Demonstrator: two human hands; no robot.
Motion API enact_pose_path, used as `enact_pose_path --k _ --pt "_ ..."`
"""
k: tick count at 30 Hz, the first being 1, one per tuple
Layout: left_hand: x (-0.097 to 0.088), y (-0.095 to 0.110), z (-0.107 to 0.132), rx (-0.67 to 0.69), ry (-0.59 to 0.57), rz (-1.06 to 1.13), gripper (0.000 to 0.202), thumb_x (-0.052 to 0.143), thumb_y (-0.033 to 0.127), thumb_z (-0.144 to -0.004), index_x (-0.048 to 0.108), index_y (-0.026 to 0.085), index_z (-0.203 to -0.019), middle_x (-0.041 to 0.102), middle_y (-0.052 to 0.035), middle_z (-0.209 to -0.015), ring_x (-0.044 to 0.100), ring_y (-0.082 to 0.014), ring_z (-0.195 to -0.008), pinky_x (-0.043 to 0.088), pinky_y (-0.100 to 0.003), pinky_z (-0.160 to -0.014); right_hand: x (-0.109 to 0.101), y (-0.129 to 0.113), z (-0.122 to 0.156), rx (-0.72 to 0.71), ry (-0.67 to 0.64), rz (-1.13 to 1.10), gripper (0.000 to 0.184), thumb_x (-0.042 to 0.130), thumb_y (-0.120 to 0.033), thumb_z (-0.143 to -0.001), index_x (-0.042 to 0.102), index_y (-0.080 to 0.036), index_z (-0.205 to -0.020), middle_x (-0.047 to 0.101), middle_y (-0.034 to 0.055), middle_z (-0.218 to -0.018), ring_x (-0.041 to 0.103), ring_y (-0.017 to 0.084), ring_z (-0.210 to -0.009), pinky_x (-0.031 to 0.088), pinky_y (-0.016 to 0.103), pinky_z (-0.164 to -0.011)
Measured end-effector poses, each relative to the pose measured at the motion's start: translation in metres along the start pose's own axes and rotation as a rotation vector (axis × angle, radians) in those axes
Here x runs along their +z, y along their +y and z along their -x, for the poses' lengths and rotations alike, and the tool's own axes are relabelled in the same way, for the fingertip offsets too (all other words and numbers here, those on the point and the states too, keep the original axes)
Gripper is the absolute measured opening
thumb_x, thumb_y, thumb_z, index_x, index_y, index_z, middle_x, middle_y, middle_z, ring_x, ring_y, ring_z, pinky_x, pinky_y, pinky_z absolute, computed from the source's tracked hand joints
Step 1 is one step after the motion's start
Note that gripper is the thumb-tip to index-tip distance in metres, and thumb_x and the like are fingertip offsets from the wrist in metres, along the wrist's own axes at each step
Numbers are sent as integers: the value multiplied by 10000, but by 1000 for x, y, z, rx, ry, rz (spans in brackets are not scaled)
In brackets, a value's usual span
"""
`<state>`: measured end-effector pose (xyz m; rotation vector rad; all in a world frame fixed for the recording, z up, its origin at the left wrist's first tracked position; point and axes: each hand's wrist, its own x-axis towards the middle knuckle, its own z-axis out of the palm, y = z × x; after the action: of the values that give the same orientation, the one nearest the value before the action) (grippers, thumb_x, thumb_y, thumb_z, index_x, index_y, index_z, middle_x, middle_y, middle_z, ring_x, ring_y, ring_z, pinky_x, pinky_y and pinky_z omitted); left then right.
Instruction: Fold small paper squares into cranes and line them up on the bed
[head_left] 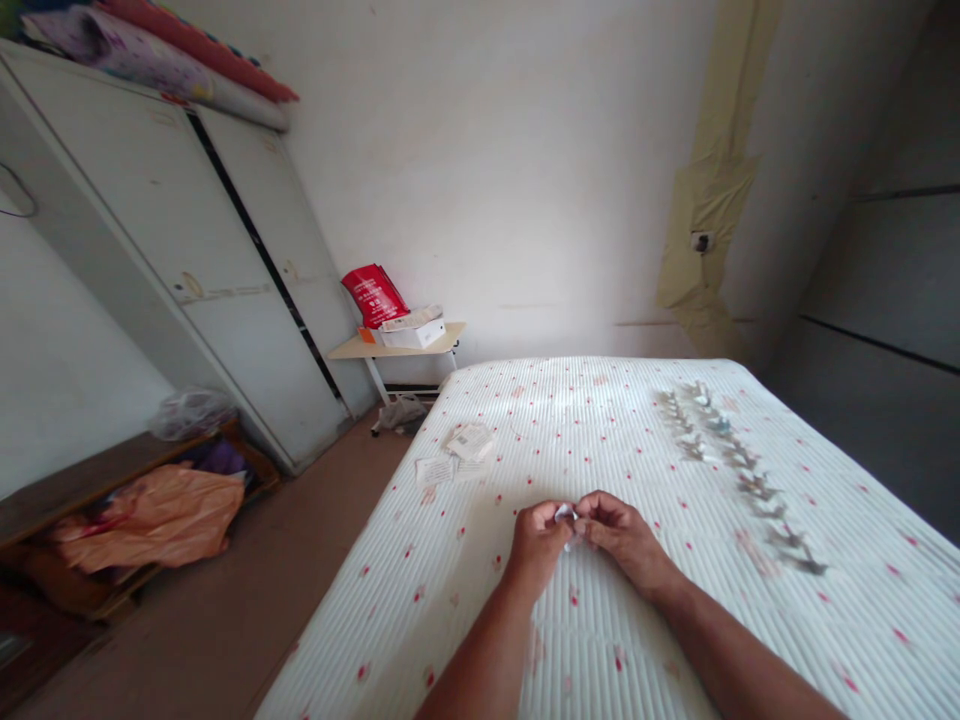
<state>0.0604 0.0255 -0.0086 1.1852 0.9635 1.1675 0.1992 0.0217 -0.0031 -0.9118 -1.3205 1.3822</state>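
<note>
Between the fingertips of both hands is a small folded piece of white paper (pixel 565 513), held just above the bed. My left hand (pixel 538 540) pinches it from the left, fingers closed. From the right, my right hand (pixel 619 540) grips it with thumb and fingers, so much of the paper is hidden. Several flat printed paper sheets (pixel 471 442) lie on the bed ahead and to the left. To the right, several small folded paper figures (pixel 759 488) stand in rows, somewhat blurred.
The bed (pixel 555 640) has a white ribbed cover with red dots. Beyond its far left corner, a small table (pixel 420 345) holds a red bag (pixel 375 295) and a white box (pixel 414 332). A wardrobe (pixel 225 250) and a low shelf with an orange plastic bag (pixel 157 520) stand left.
</note>
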Motion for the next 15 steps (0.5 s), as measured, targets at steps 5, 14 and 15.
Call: enact_pose_path --k 5,14,15 --pt "-3 -1 3 46 -46 -94 155 526 255 -690 593 116 -692 444 35 -553 364 -72 -524 281 -187 -505 3 2 1 -51 33 110 271 640 -424 -711 529 -177 -703 520 -34 -608 449 98 -559 353 229 -547" --pt "-3 8 6 82 -60 -240 166 465 241 -699 571 124 -647 384 36 -536 319 -84 -533 253 -200 -505 3 9 4 -146 118 451 208 508 -381 -805 521 -190 -725 483 -36 -594 431 103 -544 357 223 -531" --pt "-3 8 7 83 -69 -229 162 461 230 -697 578 123 -665 394 35 -544 324 -85 -537 260 -200 -511 3 9 4 -151 129 482 204 503 -376 -807 520 -191 -723 488 -34 -595 436 105 -546 357 224 -532"
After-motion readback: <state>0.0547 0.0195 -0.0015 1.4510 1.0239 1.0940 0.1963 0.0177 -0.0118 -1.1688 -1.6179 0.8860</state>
